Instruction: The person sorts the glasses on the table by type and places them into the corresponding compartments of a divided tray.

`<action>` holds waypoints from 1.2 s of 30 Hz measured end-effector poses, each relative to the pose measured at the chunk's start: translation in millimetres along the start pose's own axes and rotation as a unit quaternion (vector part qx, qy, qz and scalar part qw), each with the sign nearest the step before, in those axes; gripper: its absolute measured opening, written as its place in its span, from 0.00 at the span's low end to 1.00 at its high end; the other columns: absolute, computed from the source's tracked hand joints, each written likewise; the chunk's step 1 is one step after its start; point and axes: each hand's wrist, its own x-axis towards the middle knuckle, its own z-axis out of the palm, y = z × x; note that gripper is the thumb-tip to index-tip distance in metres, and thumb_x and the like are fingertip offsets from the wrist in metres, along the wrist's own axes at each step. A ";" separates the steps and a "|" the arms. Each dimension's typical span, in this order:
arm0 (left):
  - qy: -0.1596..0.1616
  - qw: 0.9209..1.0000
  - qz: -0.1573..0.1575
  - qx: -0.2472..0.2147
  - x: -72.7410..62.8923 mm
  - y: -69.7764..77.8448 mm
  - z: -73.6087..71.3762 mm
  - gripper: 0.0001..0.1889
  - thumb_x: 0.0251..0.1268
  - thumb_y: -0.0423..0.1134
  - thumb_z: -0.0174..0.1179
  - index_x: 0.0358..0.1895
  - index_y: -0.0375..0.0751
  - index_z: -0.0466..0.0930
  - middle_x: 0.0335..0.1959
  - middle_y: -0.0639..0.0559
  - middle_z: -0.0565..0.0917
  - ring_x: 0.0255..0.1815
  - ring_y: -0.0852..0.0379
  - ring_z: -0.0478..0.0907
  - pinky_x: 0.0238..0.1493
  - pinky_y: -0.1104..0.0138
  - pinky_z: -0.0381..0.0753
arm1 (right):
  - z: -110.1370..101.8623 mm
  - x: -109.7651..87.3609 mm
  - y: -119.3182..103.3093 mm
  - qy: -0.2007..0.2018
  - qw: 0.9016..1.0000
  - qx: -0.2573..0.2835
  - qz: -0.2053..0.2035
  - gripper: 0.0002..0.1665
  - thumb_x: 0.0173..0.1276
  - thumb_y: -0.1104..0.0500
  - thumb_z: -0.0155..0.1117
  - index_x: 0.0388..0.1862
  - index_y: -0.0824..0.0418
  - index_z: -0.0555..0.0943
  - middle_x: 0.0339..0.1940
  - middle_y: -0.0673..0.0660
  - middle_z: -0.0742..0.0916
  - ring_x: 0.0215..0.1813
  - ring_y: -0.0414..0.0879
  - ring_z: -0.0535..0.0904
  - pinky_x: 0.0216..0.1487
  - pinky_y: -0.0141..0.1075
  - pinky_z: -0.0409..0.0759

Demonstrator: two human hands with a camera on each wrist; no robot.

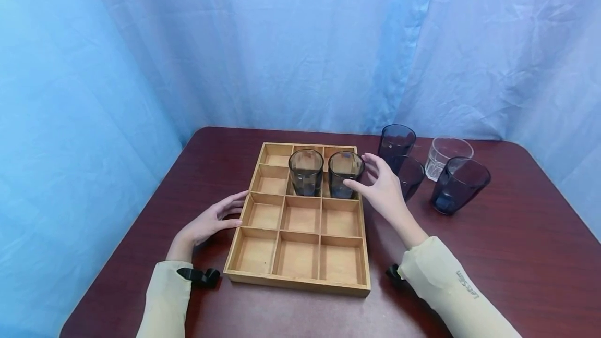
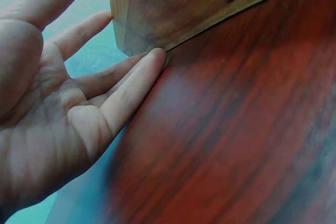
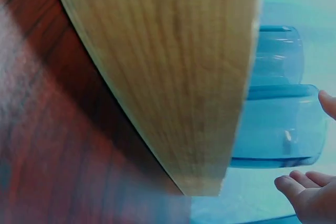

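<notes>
Right hand (image 1: 382,186) fingers spread wide around right glass (image 1: 341,173) in tray (image 1: 298,285) near worktop (image 1: 516,265) far edge; sideways brush could knock it into left glass (image 1: 306,173); left hand (image 1: 208,225) fingers extended at tray side.

A dark-red table (image 1: 516,254) carries a compartmented wooden tray (image 1: 296,284) and four glasses (image 1: 457,184).

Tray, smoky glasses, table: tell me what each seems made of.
Tray: wood, probably pale and fairly matt; the right wrist view shows streaky grain.
Smoky glasses: tinted, glossy glass, or perhaps plastic; they are see-through and catch highlights.
Table: reddish-brown wood or wood-look laminate, smooth with some sheen; dark streaks run across it.
</notes>
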 end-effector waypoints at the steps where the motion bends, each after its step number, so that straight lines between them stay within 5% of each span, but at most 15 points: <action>1: -0.001 1.000 0.001 0.000 -0.1 -0.3 -0.2 0.38 0.66 0.40 0.62 0.76 0.51 0.55 0.73 0.38 0.64 0.70 0.37 0.64 0.68 0.41 0.62 | -1.5 -0.6 -1.0 0.000 1.000 0.007 -0.005 0.50 0.58 0.50 0.74 0.74 0.61 0.60 0.73 0.60 0.70 0.74 0.54 0.65 0.70 0.45 0.68; 18: -0.002 1.000 0.011 0.007 0.0 -1.8 -1.2 0.38 0.66 0.40 0.62 0.76 0.50 0.54 0.72 0.37 0.64 0.70 0.37 0.64 0.69 0.41 0.60 | -20.8 -27.0 -12.7 0.013 0.998 0.024 -0.049 0.44 0.60 0.53 0.73 0.71 0.63 0.64 0.69 0.62 0.74 0.71 0.53 0.70 0.66 0.42 0.72; 25: -0.003 1.000 0.007 0.004 0.3 -2.5 -1.1 0.38 0.66 0.40 0.62 0.77 0.50 0.54 0.72 0.37 0.64 0.70 0.36 0.64 0.68 0.41 0.61 | -31.4 -29.9 -11.7 0.070 0.990 0.027 -0.122 0.37 0.59 0.64 0.72 0.67 0.67 0.69 0.64 0.63 0.78 0.67 0.55 0.74 0.62 0.25 0.73; 32: -0.003 1.000 0.007 0.000 -0.8 0.0 0.1 0.38 0.66 0.39 0.62 0.77 0.50 0.54 0.72 0.37 0.64 0.70 0.36 0.63 0.68 0.41 0.61 | -44.0 -27.0 -7.5 0.120 0.979 0.043 -0.161 0.36 0.56 0.70 0.72 0.64 0.69 0.71 0.60 0.64 0.81 0.59 0.30 0.77 0.59 0.21 0.73; 36: -0.003 1.000 0.008 -0.001 -0.9 1.0 0.0 0.38 0.66 0.39 0.61 0.77 0.50 0.54 0.72 0.36 0.63 0.70 0.36 0.63 0.68 0.41 0.62 | -51.8 -24.7 -4.3 0.131 0.977 0.044 -0.159 0.36 0.56 0.71 0.72 0.64 0.70 0.71 0.60 0.66 0.80 0.59 0.27 0.76 0.60 0.21 0.72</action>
